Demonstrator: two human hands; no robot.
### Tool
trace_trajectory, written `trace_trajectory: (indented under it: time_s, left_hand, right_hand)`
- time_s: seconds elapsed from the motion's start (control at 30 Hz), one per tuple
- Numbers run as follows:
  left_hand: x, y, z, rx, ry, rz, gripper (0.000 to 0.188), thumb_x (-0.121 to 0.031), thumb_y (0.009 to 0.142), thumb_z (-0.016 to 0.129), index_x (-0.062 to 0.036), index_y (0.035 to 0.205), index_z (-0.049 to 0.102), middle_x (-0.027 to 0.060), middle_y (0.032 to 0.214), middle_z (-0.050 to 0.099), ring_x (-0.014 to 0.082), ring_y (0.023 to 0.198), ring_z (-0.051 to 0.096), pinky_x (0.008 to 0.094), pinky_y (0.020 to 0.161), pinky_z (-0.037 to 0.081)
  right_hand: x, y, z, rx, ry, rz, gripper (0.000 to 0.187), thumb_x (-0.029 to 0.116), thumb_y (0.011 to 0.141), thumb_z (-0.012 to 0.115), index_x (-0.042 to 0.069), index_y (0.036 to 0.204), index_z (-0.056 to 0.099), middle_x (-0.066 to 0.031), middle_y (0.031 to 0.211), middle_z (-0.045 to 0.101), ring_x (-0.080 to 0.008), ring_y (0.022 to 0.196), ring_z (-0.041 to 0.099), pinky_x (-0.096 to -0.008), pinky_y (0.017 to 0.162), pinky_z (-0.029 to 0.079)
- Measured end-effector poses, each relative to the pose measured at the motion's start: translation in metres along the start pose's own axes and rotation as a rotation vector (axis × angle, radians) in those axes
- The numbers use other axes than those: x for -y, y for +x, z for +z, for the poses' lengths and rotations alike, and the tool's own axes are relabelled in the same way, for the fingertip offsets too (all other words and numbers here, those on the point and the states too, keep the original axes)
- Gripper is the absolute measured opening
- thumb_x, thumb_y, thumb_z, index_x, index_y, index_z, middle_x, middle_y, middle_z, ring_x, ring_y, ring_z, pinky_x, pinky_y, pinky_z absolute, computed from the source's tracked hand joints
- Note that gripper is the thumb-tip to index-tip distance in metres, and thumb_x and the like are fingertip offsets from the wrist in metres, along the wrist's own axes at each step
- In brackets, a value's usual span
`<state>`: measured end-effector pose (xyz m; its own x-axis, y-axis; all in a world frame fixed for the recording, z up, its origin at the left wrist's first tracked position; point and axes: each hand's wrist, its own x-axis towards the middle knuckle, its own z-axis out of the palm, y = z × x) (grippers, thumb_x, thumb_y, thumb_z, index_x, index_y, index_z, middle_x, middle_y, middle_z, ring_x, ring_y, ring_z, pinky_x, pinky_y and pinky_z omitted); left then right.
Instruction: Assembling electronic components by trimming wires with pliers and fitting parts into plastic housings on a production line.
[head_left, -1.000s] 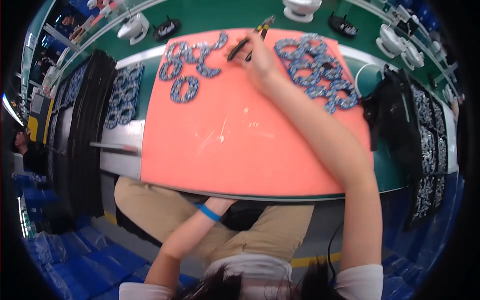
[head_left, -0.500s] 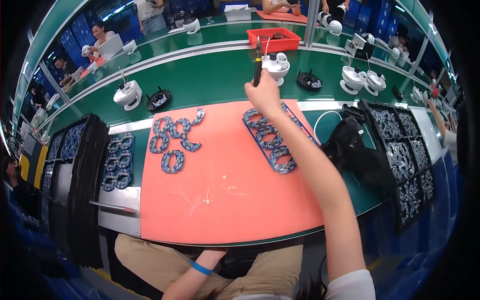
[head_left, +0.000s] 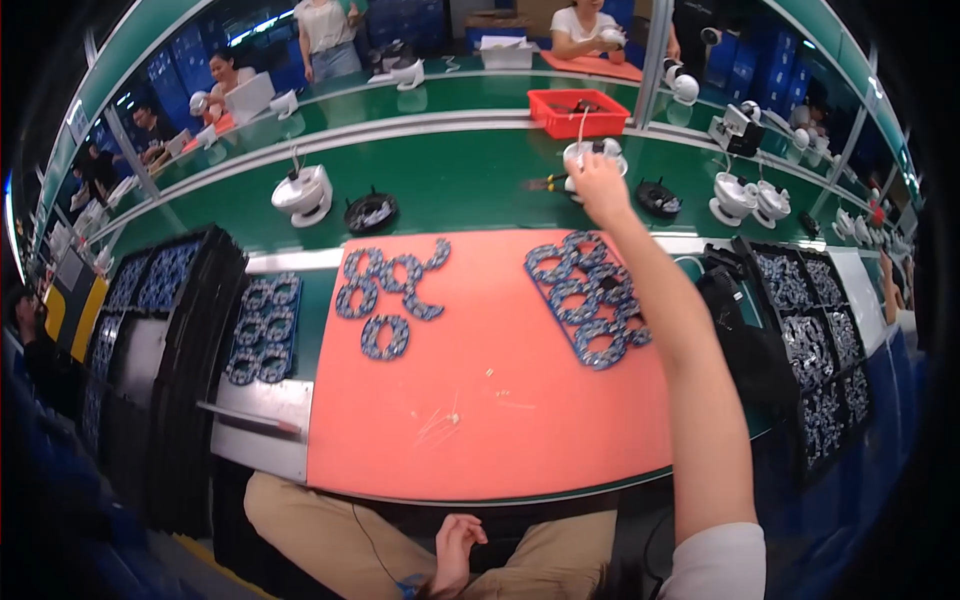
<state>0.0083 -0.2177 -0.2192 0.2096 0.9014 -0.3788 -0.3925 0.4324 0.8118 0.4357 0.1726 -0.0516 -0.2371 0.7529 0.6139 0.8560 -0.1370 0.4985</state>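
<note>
My right hand (head_left: 600, 188) reaches across the green bench, its fingers curled over a white camera housing (head_left: 576, 156) with a cable rising from it. Part of the housing is hidden by the hand. Beside that hand lie pliers (head_left: 550, 184) with yellow on the handles, jaws pointing left; the handle ends are hidden. Over my lap, below the mat edge, is my left hand (head_left: 456, 548), fingers loosely bent and apart, holding nothing I can see. Blue ring-shaped circuit boards lie on the pink mat (head_left: 470, 320): a loose group (head_left: 384, 337) at left and a joined panel (head_left: 572, 300) at right.
Thin wire scraps (head_left: 440, 424) lie on the mat. Beyond it stand a white housing (head_left: 302, 195), black round parts (head_left: 371, 211) and a red bin (head_left: 578, 115). Stacked black trays (head_left: 185, 330) flank the left, another board tray (head_left: 800, 330) the right. People work across the bench.
The pliers, upright in my right hand before, now lie sideways next to it. That hand has come down onto the white housing. My left hand has come out from under the mat edge.
</note>
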Motion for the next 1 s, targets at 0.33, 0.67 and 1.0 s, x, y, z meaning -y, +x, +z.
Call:
trace_trajectory:
  time_s: [0.33, 0.67, 1.0]
  left_hand:
    - [-0.145, -0.019, 0.018, 0.390, 0.693, 0.704, 0.010, 0.003, 0.078, 0.061, -0.0003, 0.088, 0.059, 0.0117, 0.076, 0.060, 0.0238, 0.065, 0.059, 0.0313, 0.060, 0.048]
    - [-0.220, 0.082, 0.027, 0.250, 1.216, 0.891, 0.024, -0.008, 0.081, 0.061, 0.0007, 0.103, 0.055, 0.0159, 0.097, 0.058, 0.0319, 0.094, 0.057, 0.0391, 0.084, 0.046]
    - [-0.216, 0.100, 0.026, 0.254, 1.059, 0.890, 0.020, -0.005, 0.084, 0.061, -0.0001, 0.103, 0.055, 0.0123, 0.099, 0.058, 0.0239, 0.091, 0.058, 0.0342, 0.078, 0.047]
  right_hand:
    - [0.017, -0.019, -0.161, -0.055, 0.527, -0.298, 0.036, -0.006, 0.065, 0.061, 0.002, 0.098, 0.048, -0.0141, 0.100, 0.051, -0.0358, 0.098, 0.049, -0.0422, 0.084, 0.040]
    - [0.071, -0.120, -0.296, 0.042, 0.711, -0.544, 0.016, 0.011, 0.076, 0.060, 0.007, 0.091, 0.056, -0.0060, 0.090, 0.053, -0.0224, 0.081, 0.053, -0.0353, 0.069, 0.040]
    - [0.081, -0.140, -0.303, 0.034, 0.824, -0.428, 0.034, 0.009, 0.066, 0.069, 0.008, 0.098, 0.058, -0.0065, 0.093, 0.055, -0.0240, 0.081, 0.052, -0.0366, 0.069, 0.040]
